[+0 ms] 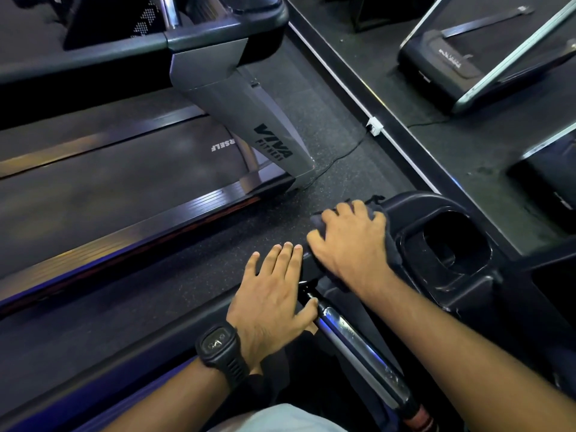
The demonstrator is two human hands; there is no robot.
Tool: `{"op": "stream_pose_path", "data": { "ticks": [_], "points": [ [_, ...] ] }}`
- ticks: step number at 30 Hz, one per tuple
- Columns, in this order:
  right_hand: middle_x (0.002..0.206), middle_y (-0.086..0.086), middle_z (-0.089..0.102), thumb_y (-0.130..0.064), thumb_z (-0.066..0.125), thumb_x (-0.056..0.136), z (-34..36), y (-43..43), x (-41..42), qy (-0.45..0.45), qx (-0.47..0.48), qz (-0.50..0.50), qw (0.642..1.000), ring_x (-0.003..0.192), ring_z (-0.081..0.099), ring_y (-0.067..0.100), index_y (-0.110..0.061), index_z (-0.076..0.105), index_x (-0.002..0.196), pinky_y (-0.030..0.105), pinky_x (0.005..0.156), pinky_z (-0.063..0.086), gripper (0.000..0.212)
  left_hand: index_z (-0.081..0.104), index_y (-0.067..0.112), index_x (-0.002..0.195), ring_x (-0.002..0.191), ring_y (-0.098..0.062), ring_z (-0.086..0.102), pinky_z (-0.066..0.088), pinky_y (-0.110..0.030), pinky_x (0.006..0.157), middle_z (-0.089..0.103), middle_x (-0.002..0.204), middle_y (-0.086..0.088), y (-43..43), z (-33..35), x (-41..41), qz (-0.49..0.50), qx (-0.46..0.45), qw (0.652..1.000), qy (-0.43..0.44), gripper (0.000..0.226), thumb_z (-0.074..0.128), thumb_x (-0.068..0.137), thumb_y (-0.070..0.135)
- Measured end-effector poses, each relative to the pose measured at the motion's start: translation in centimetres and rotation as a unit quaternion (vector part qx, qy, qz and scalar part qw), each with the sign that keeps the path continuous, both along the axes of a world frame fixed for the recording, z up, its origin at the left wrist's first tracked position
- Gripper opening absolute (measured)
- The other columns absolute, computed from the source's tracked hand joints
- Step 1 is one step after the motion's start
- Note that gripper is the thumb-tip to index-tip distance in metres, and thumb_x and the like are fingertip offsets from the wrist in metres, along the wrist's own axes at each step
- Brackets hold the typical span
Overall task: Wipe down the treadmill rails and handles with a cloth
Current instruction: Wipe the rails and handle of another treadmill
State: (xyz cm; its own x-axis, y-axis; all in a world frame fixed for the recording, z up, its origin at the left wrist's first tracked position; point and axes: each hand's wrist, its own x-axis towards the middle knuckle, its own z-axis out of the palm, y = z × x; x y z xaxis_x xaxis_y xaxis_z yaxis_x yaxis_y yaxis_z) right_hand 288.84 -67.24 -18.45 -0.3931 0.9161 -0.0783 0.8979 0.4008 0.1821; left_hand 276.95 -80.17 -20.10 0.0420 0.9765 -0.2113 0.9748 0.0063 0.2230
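Observation:
A dark cloth [393,244] lies over the front end of my treadmill's left handrail, beside the black console tray [414,207]. My right hand [349,244] lies on top of the cloth with fingers curled over it, pressing it onto the rail. My left hand [274,300], a black watch on its wrist, lies flat with straight fingers on the rail just behind, thumb touching the chrome handle bar [352,341]. That shiny bar runs back toward me at lower right.
A cup holder recess [448,244] sits in the console right of my right hand. A neighbouring grey treadmill with its upright [246,120] and belt [109,182] stands to the left across a strip of speckled floor [187,275]. More machines stand at upper right.

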Motion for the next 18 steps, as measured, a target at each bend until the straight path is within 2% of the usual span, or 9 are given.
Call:
{"op": "stream_pose_path", "data": {
  "ticks": [1,4,7,10,13,16,18],
  "points": [
    [0.112,-0.001,0.068,-0.054,0.036,0.086,0.0,-0.7,0.2,0.009,0.002,0.035,0.999,0.113,0.055,0.025,-0.024,0.071,0.104,0.048,0.090,0.040,0.050,0.014,0.010,0.158,0.152,-0.024,0.018,0.015,-0.052,0.123,0.020,0.165,-0.008,0.1,0.0,0.0,0.000,-0.003,1.000,0.003,0.089,0.023,0.089,0.065],
    [0.111,-0.004,0.070,-0.057,0.033,0.087,0.6,1.1,-0.7,-0.001,-0.072,0.113,0.991,0.109,0.060,0.022,-0.029,0.072,0.101,0.042,0.087,0.042,0.050,0.022,0.007,0.156,0.149,-0.025,0.026,0.022,-0.054,0.120,0.027,0.162,-0.011,0.2,-0.3,-0.1,0.001,-0.001,1.000,0.003,0.090,0.027,0.089,0.065],
    [0.115,0.003,0.071,-0.056,0.036,0.090,1.1,4.4,-1.2,-0.049,-0.154,0.057,0.985,0.111,0.063,0.026,-0.026,0.072,0.106,0.041,0.088,0.043,0.050,0.027,0.007,0.156,0.147,-0.025,0.033,0.028,-0.055,0.118,0.035,0.159,-0.010,0.1,-0.4,0.0,0.001,0.003,1.000,-0.003,0.089,0.032,0.088,0.065],
    [0.120,0.006,0.068,-0.056,0.035,0.091,0.7,4.8,0.2,-0.048,-0.093,-0.023,0.994,0.115,0.057,0.028,-0.022,0.070,0.114,0.049,0.094,0.039,0.054,0.018,0.010,0.158,0.150,-0.024,0.025,0.021,-0.053,0.121,0.027,0.163,-0.008,0.3,-0.3,0.2,0.000,0.001,1.000,-0.007,0.090,0.029,0.089,0.065],
    [0.121,0.001,0.066,-0.056,0.037,0.090,0.5,2.3,0.8,-0.037,-0.028,0.002,0.999,0.118,0.054,0.025,-0.024,0.069,0.116,0.051,0.095,0.038,0.052,0.015,0.011,0.159,0.150,-0.024,0.022,0.020,-0.053,0.121,0.024,0.164,-0.008,0.7,-0.1,0.1,-0.005,-0.005,1.000,-0.001,0.090,0.026,0.089,0.065],
    [0.112,-0.003,0.070,-0.056,0.038,0.089,1.0,2.6,-0.1,-0.026,-0.064,0.098,0.993,0.110,0.060,0.022,-0.028,0.072,0.101,0.045,0.091,0.042,0.046,0.009,0.011,0.160,0.152,-0.024,0.016,0.015,-0.052,0.122,0.017,0.166,-0.007,1.0,-0.1,0.1,-0.012,-0.013,1.000,0.001,0.090,0.024,0.089,0.065],
    [0.112,0.000,0.072,-0.058,0.038,0.088,1.6,4.3,-0.8,-0.036,-0.138,0.101,0.985,0.109,0.064,0.024,-0.028,0.072,0.103,0.041,0.087,0.043,0.048,0.005,0.011,0.160,0.153,-0.023,0.013,0.013,-0.052,0.123,0.013,0.167,-0.007,1.2,0.0,0.1,-0.018,-0.013,1.000,0.003,0.090,0.025,0.091,0.065]
  ]
}}
